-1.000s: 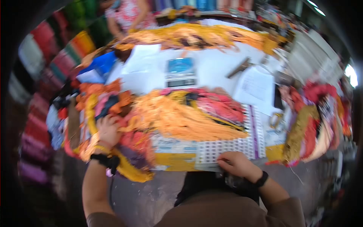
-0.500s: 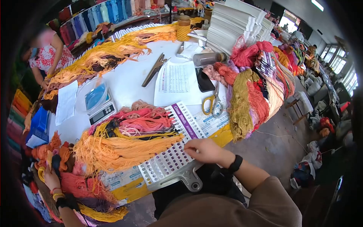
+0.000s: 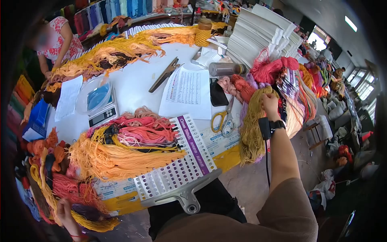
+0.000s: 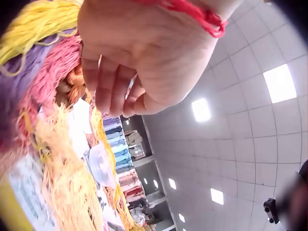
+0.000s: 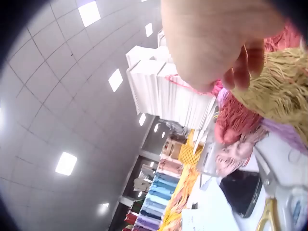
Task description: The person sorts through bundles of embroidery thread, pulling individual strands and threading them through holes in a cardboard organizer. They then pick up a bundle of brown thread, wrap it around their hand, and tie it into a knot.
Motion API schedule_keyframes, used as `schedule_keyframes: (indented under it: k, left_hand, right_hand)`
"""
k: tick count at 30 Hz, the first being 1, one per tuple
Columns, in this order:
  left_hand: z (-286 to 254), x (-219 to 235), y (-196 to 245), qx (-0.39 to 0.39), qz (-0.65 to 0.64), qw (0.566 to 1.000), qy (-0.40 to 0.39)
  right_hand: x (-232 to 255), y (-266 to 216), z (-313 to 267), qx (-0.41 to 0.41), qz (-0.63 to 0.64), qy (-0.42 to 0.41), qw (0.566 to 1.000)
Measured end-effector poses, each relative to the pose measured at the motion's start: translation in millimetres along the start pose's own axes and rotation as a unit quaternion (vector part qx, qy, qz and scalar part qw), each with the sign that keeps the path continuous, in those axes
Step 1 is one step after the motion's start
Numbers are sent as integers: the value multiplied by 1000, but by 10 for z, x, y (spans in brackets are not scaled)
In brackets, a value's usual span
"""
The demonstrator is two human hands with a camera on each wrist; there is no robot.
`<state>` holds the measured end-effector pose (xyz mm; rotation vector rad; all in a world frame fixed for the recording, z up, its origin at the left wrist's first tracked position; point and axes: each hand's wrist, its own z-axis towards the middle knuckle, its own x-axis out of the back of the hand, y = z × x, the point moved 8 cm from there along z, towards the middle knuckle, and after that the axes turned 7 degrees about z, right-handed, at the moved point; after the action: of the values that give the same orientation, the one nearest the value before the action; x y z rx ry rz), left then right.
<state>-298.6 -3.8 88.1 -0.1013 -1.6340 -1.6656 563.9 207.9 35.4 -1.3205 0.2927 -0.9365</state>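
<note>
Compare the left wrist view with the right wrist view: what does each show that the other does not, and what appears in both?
Only the left wrist view shows the left hand, the red cord round its wrist, a bright yellow skein beside it and a clear dish.

Only the right wrist view shows the right hand, an olive-gold hank, a dark phone, scissors and a tall white stack.

Both show the tiled ceiling with bright lights and a background row of blue hanks.
</note>
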Motion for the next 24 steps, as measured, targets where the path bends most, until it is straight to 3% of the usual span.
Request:
schedule_keyframes:
  k: [1,2,4,5,7,9,11,12,13,14,15,17,18,21,22,23,24]
  left_hand:
    - [-138,-169,-38,32,-80,996,-28]
    - [-280,-285,5,41,-64,997,-15]
    - [-512,-514,101,79,-50,995,-26]
    - [-594,-619,78,105,-58,992,-48]
    - [-711,-788,-122,95,-68,992,-57]
    - [-826,-1100,-43,145,-103,976,-127]
    - [-937,-1380,-5,181,-115,960,-181]
    - [-969,-1454,-15,183,-112,961,-177]
    - [-1055,-1626,-24,193,-125,943,-242]
    - [-1159,-1779,-5,202,-137,920,-306]
    - [-1196,-1835,35,203,-135,920,-307]
    - [-1328,-2004,64,243,-112,893,-361]
    - [-1379,-2065,37,249,-90,884,-385]
    - [-1474,-2197,-15,265,-103,861,-422]
    - [-1480,-2210,9,274,-117,860,-414]
    - [-1482,-2227,26,272,-116,860,-416]
    - [-1489,-2229,-5,293,-119,860,-400]
  right_hand:
    - [108,268,247,-16,-54,27,998]
    - [116,426,372,-34,-107,48,992]
    - [135,146,313,3,-201,76,977]
    - [77,104,296,15,-176,37,984]
    - [86,195,419,21,-208,61,976]
    - [62,90,381,26,-228,74,970]
    - [49,-55,248,125,-219,129,959]
    - [-9,-242,68,144,-194,130,962]
    - [-53,-316,-70,143,-192,128,963]
    - [-176,-357,-192,157,-98,47,982]
    - [-284,-443,-375,168,-3,-32,985]
    - [-540,-634,-1063,-37,123,-225,966]
    - [-623,-806,-1460,-47,134,-319,937]
    - [-743,-871,-2654,-116,75,-595,792]
    - [-738,-901,-3010,-84,25,-679,729]
    - [-722,-883,-3347,-133,9,-722,679]
    - [-730,-805,-3608,-110,-9,-768,631]
